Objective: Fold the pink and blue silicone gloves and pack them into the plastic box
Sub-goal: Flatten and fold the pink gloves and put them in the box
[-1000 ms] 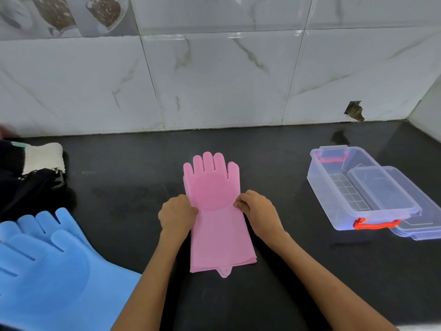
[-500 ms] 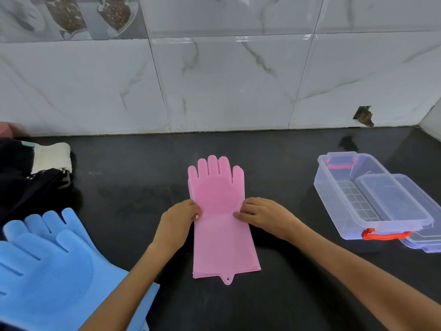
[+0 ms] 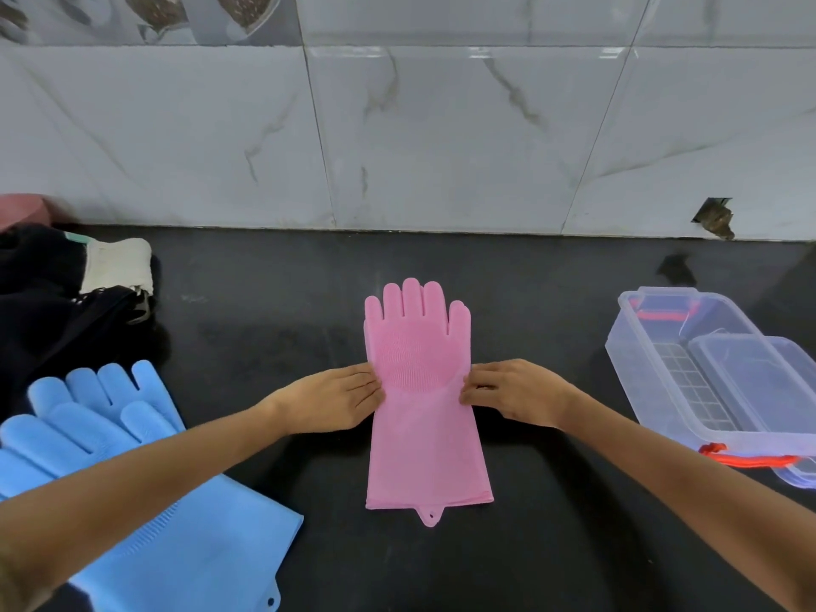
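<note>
A pink silicone glove (image 3: 424, 443) lies flat in the middle of the black counter, fingers pointing at the wall; a second layer shows at its cuff edge. My left hand (image 3: 335, 397) touches its left edge at the wrist with straight fingers. My right hand (image 3: 516, 390) touches the right edge the same way. Blue silicone gloves (image 3: 132, 470) lie flat at the near left, partly under my left forearm. The clear plastic box (image 3: 653, 373) with orange handles stands open at the right, apart from both hands.
The box's clear lid (image 3: 768, 382) leans on the box's near right side. Dark cloth and a white knitted piece (image 3: 117, 265) are piled at the far left. A marble-tiled wall (image 3: 441, 139) closes off the back of the counter.
Both hands went from curled fingers at the pink glove's edges to straight fingers laid flat against them. The glove has stayed in place.
</note>
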